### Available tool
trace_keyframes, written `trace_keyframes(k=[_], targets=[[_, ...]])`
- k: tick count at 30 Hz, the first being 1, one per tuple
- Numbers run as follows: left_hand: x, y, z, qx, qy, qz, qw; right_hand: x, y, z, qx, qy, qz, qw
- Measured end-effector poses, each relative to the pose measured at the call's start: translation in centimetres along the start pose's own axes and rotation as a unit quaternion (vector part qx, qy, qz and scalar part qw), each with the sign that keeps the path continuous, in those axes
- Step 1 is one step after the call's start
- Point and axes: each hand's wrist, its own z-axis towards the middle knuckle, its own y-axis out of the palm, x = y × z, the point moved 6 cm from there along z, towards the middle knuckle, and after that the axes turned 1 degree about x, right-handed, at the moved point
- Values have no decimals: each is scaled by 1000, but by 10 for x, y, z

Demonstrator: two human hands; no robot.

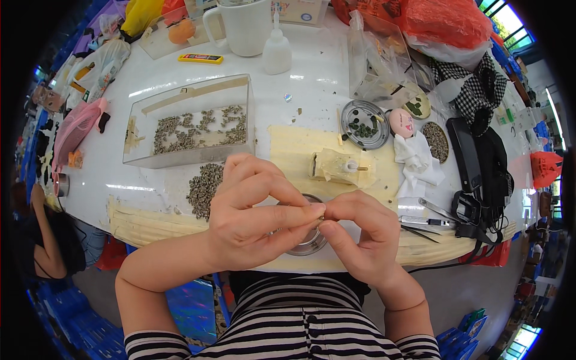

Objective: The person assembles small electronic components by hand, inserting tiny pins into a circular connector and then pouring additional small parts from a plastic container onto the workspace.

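Observation:
My left hand [255,213] and my right hand [366,234] meet at the fingertips near the table's front edge. Each is closed in a pinch, thumb against forefinger. Between them is something tiny, too small to name. Right beneath the fingers sits a round metal dish [312,245], mostly hidden by my hands. Beside my left hand lies a loose pile of small metal-coloured pieces [204,191]. Farther back, a clear plastic box [191,157] holds many similar pieces. Beyond my right hand stands a block wrapped in pale tape [331,170], with a small white tip on it.
A round dish [384,139] of dark green bits is at the right, near a white cloth [414,157], tweezers [438,209] and a black bag [489,156]. A white mug [247,30], squeeze bottle [276,55] and yellow case [201,59] stand farther back. Another person's arm [47,234] shows far left.

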Motion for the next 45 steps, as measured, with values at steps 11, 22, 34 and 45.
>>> trace_keyframes(k=[11, 22, 34, 45], targets=[[1, 2, -1, -4, -5, 20, 1000, -13, -6, -1, 47, -49, -81, 994], [1, 0, -1, 4, -2, 9, 1000, -12, -3, -3, 42, -63, -88, 993], [2, 3, -2, -4, 2, 6, 1000, -5, -4, 0, 17, -30, -21, 999], [-2, 0, 0, -2, -16, 0, 1000, -22, -3, -4, 48, -135, -137, 980]])
